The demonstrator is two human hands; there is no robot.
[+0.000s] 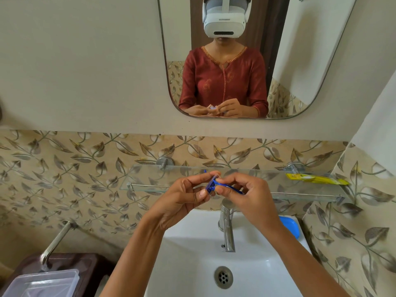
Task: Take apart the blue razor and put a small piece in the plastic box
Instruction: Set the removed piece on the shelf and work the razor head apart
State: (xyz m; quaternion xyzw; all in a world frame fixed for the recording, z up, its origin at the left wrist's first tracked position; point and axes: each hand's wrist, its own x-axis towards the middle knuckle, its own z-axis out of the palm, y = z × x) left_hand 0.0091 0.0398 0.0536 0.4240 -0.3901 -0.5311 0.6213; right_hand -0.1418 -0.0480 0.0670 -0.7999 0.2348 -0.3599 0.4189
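Note:
The blue razor [216, 185] is held up in front of me above the sink, between both hands. My left hand [184, 196] pinches the razor's head with thumb and fingers. My right hand [246, 191] grips the neck and handle, whose thin blue end pokes out to the right. The two hands touch at the fingertips. The clear plastic box [42, 282] stands at the bottom left on a dark brown surface, far from both hands.
A white sink [192, 254] with a chrome tap [227, 228] lies below the hands. A glass shelf [150, 179] behind carries a yellow packet [315, 179]. A blue soap case [289, 227] sits on the sink's right edge. A metal towel bar [55, 241] is at left. A mirror hangs above.

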